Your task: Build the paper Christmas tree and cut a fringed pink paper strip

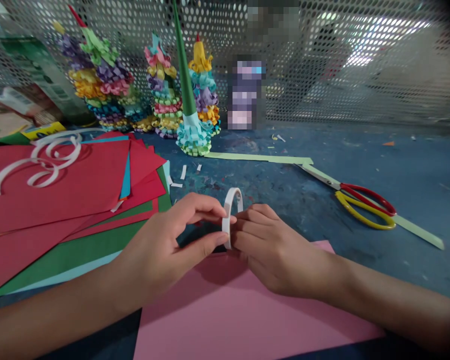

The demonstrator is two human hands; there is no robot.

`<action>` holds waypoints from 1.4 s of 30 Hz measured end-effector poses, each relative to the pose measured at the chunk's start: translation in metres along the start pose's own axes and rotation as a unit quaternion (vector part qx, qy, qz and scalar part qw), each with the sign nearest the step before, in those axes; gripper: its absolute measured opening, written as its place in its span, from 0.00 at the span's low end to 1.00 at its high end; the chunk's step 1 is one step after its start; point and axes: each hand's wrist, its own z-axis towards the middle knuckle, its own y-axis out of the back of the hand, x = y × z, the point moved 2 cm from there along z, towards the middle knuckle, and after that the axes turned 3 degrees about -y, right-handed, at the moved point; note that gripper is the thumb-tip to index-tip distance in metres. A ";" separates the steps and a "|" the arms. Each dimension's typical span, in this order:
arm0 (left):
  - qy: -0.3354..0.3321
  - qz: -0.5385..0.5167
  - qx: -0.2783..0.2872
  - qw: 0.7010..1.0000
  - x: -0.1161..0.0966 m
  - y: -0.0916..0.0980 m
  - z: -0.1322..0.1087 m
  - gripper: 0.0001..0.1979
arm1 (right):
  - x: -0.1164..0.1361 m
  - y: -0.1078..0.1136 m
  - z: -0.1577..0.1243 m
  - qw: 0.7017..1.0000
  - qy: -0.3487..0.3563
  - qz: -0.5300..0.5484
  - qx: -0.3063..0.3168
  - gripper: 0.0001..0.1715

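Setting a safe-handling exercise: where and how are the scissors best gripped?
Take the scissors by the red and yellow handle loops, probably best from the near right: they lie flat, loops toward that side, blades pointing away to the left.

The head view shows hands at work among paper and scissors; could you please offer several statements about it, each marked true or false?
1. The left hand touches the white ring. True.
2. The white ring lies flat on the table. False: it is held upright.
3. The scissors lie to the right of the tall green cone. True.
4. The scissors have blue handles. False: one is red, one yellow.
5. Curled white strips lie on red paper. True.
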 end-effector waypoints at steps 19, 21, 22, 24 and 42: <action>-0.005 0.004 -0.010 1.000 -0.008 -0.002 -0.003 0.03 | 0.007 0.015 0.006 0.960 -0.110 0.245 0.076 0.07; 0.000 -0.009 -0.015 1.000 -0.008 -0.002 -0.003 0.06 | 0.008 0.013 0.006 0.969 -0.112 0.215 0.054 0.07; 0.005 -0.012 -0.009 1.000 -0.008 -0.003 -0.002 0.09 | 0.009 0.012 0.005 0.974 -0.104 0.198 0.041 0.07; 0.011 -0.011 0.008 1.000 -0.007 -0.005 -0.003 0.10 | 0.010 0.009 0.004 0.981 -0.083 0.171 0.020 0.09; 0.012 0.061 0.005 0.998 -0.023 -0.024 0.025 0.13 | -0.004 0.017 -0.016 0.988 -0.126 0.069 -0.063 0.10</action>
